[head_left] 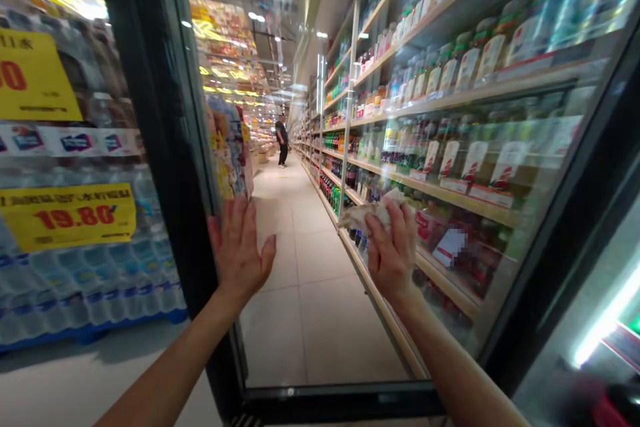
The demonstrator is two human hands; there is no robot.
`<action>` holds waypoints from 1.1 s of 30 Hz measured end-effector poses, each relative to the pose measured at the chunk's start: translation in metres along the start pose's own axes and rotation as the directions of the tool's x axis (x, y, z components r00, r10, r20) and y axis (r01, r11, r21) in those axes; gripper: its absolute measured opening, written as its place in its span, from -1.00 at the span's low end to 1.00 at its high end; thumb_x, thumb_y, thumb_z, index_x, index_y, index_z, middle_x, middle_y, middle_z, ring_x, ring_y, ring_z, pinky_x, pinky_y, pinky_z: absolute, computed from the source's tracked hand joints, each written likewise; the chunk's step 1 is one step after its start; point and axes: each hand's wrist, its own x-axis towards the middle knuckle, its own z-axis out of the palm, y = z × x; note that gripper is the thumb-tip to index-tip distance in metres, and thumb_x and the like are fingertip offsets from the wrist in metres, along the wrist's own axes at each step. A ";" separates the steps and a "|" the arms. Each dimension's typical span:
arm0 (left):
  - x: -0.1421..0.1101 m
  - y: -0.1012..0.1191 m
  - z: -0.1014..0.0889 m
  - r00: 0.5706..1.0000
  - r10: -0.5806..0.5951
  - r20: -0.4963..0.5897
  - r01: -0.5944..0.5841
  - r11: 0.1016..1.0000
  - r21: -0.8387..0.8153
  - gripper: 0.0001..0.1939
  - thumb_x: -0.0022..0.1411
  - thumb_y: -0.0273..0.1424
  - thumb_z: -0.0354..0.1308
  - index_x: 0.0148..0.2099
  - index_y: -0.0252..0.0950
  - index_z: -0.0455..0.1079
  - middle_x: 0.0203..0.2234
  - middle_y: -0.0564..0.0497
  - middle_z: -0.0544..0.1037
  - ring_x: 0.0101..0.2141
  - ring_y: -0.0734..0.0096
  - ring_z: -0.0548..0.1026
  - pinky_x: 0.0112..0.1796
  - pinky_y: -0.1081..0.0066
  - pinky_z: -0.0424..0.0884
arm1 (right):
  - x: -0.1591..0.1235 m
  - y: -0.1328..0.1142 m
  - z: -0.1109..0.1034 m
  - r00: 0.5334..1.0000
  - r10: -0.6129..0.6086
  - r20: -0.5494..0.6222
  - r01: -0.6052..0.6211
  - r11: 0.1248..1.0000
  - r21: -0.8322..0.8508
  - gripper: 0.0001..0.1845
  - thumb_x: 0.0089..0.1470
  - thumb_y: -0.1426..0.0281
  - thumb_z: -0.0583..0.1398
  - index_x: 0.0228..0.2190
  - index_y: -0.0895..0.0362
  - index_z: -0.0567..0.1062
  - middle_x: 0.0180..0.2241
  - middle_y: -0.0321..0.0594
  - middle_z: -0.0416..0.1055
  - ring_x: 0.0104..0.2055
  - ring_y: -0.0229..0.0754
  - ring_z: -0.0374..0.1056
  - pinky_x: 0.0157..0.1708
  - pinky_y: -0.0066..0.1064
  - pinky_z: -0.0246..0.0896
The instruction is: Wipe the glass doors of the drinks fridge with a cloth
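Note:
In front of me stands a glass door (300, 327) with a thick black frame (155, 113). My left hand (243, 250) lies spread against the left side of the door, with its fingertips near the frame and nothing held. Bunched under the fingers of my right hand (393, 247) is a crumpled whitish cloth (365, 215), pressed against the right part of the glass. The cloth's edges stick out to the left and above the fingers. Through the pane, or mirrored in it, show shelves of bottled drinks (450, 153).
On the left, packs of bottled water (90, 273) sit on a blue pallet (95, 330) with yellow price signs (75, 215). A person in dark clothes (282, 137) stands far down the tiled aisle (280, 213). A bright light strip (607, 310) glows at the right.

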 end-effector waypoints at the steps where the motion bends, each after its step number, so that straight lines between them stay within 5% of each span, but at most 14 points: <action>1: 0.000 -0.001 0.002 1.000 -0.003 0.003 0.003 1.000 0.001 -0.25 0.18 -0.36 0.01 0.31 -0.23 -0.30 0.27 -0.06 -0.16 0.24 0.15 -0.12 0.19 0.01 -0.19 | 0.001 0.001 0.002 1.000 -0.009 0.006 0.009 1.000 0.008 -0.42 0.05 0.53 0.02 0.10 -0.08 0.18 0.26 -0.30 -0.11 0.27 0.02 -0.13 0.16 0.04 -0.02; 8: -0.005 -0.006 0.011 1.000 -0.018 0.011 0.018 1.000 -0.017 -0.28 0.18 -0.34 -0.02 0.31 -0.19 -0.26 0.28 0.14 -0.22 0.25 0.24 -0.15 0.23 0.14 -0.24 | 0.001 0.007 0.001 0.992 -0.061 0.106 0.052 0.995 0.085 -0.45 0.05 0.53 0.06 0.07 -0.07 0.24 0.26 -0.37 -0.12 0.26 0.00 -0.08 0.16 -0.05 0.03; 15: -0.005 -0.004 0.011 0.999 -0.010 -0.043 0.008 0.999 -0.046 -0.28 0.16 -0.30 0.02 0.30 -0.23 -0.18 0.27 0.05 -0.14 0.24 0.18 -0.11 0.20 0.10 -0.24 | 0.007 -0.014 0.006 0.997 -0.018 0.075 0.009 0.993 0.121 -0.57 0.05 0.59 0.04 -0.04 0.10 0.37 0.23 -0.23 -0.01 0.26 0.02 -0.11 0.19 -0.07 -0.07; 19: 0.002 0.001 0.002 0.999 0.020 -0.050 -0.021 0.999 -0.024 -0.28 0.17 -0.32 0.02 0.30 -0.30 -0.20 0.27 -0.09 -0.12 0.24 0.15 -0.11 0.19 0.08 -0.22 | 0.000 -0.040 0.013 0.959 -0.220 0.181 0.194 0.969 0.151 -0.63 0.07 0.53 0.07 -0.06 0.11 0.39 0.15 -0.23 0.17 0.28 -0.03 -0.16 0.22 -0.13 -0.18; 22: 0.000 0.008 -0.011 1.000 0.022 -0.021 -0.022 1.000 0.012 -0.28 0.17 -0.33 0.03 0.30 -0.32 -0.20 0.25 -0.18 -0.07 0.24 0.13 -0.10 0.19 0.06 -0.18 | -0.009 -0.028 0.000 0.918 -0.305 0.253 0.273 0.950 0.152 -0.60 0.08 0.50 0.06 -0.02 0.04 0.35 0.16 -0.28 0.15 0.30 -0.11 -0.24 0.22 -0.14 -0.19; 25: -0.006 0.023 -0.022 1.000 0.027 0.016 -0.027 0.999 0.033 -0.32 0.19 -0.35 0.01 0.29 -0.36 -0.14 0.23 -0.23 -0.01 0.23 0.11 -0.07 0.18 0.05 -0.15 | -0.013 0.000 -0.019 0.995 -0.034 0.097 0.033 0.999 0.004 -0.52 0.08 0.54 0.02 0.05 0.04 0.27 0.23 -0.21 -0.03 0.30 -0.07 -0.26 0.20 -0.04 -0.18; 28: -0.016 0.041 -0.028 0.999 0.034 0.010 -0.035 0.999 0.029 -0.33 0.19 -0.33 0.00 0.28 -0.38 -0.15 0.21 -0.25 0.04 0.23 0.13 -0.07 0.18 0.03 -0.17 | -0.022 0.005 -0.032 0.978 0.195 -0.068 -0.197 0.980 -0.026 -0.48 0.07 0.55 0.00 0.09 0.11 0.22 0.26 -0.09 -0.15 0.30 0.02 -0.25 0.17 0.04 -0.12; 33: -0.016 0.052 -0.032 1.000 -0.004 0.017 0.003 1.000 0.023 -0.31 0.19 -0.29 0.00 0.29 -0.32 -0.16 0.21 -0.21 0.05 0.23 0.18 -0.06 0.18 0.06 -0.19 | -0.046 -0.007 -0.043 0.980 -0.076 0.185 0.068 0.997 0.047 -0.48 0.05 0.56 0.01 0.05 0.01 0.27 0.21 -0.20 0.02 0.29 -0.03 -0.20 0.16 0.00 -0.06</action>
